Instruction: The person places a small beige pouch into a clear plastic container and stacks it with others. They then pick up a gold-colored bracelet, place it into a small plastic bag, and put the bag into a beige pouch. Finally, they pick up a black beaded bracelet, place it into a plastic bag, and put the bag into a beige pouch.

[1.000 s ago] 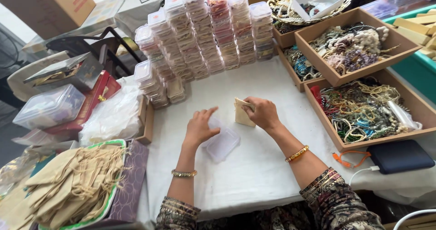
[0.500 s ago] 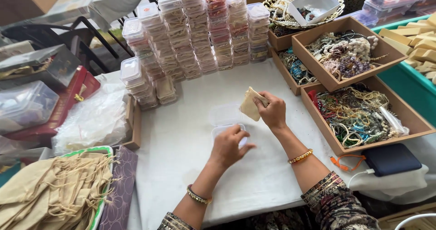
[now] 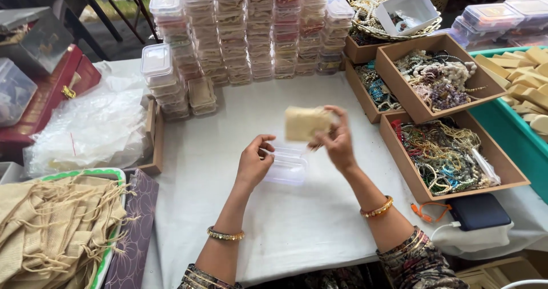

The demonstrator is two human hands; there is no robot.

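Right hand (image 3: 338, 143) pinches beige cloth pouch (image 3: 305, 123) — left hand (image 3: 254, 162) grips clear plastic box (image 3: 286, 166).

We see one view, from our head, looking steeply down and forward at close range over the white table (image 3: 297, 237), filling mid-frame.

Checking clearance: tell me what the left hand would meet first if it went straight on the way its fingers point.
Likely the clear plastic box that the left hand already touches; beyond it, the right hand with the beige pouch. Depth is uncertain.
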